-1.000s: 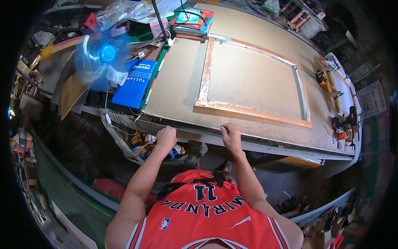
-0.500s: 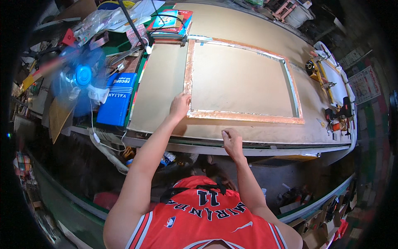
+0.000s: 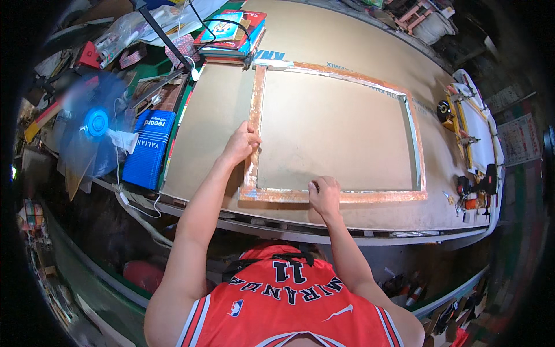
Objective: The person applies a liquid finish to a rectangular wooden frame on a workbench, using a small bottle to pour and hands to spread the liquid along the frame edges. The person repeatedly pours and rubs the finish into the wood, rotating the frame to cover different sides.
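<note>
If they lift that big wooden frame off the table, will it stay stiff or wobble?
The wooden frame is thin-railed, wide and open in the middle, so it may flex or twist somewhat. It is probably light for its size. Lying flat, with the left hand and right hand on it, it should slide, not roll.

Cluttered workshop w/ big workbench (image 3: 358,43)

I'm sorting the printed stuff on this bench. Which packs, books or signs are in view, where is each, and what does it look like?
Blue pack: flat rectangle with white print, left of the board, beside the fan.
Stack of books: far end of the bench, red and green covers, black cable across it.
Wall poster: far right, pale sheet with red print, too small to make out.
</note>
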A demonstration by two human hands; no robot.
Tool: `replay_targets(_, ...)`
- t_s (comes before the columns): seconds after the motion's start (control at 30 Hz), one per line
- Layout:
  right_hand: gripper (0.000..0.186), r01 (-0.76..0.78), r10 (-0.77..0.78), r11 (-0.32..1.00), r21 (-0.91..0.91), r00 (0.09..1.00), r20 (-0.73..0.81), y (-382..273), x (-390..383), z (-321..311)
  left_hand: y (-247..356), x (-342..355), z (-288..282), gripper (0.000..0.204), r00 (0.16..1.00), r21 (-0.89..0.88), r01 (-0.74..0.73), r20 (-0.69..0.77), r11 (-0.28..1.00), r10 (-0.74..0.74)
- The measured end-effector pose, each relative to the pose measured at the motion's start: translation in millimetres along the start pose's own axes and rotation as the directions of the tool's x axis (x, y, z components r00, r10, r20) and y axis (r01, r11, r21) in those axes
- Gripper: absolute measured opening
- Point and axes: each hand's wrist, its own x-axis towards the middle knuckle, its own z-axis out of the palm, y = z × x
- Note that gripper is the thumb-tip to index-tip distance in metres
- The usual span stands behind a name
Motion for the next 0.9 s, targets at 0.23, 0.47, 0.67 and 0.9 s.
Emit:
replay_targets(0.23,0.018,-0.002,0.000,0.998,0.056,1.000,0.030,8,13,-2,14,9,-1,0.014,0.986,0.016,0.081,0.145,0.997,-0.082)
replay_targets(0.47,0.019,0.133,-0.137,0.987,0.087,0.989,0.047,-29,-11,16,40,8,-4,0.013,0.972,0.350,-0.109,0.233,0.930,0.026)
replay_targets(0.67,0.019,-0.124,0.124,0.982,-0.141,0.992,-0.009,-31,-7,22,23,-16,-10,0.017,0.961,0.203,-0.135,0.263,0.970,0.079)
replay_targets(0.9,0.019,-0.193,0.191,0.970,-0.151,0.981,-0.027,-33,-4,22,21,-83,-3,0.013,0.815,-0.342,0.159,0.575,0.926,0.073)
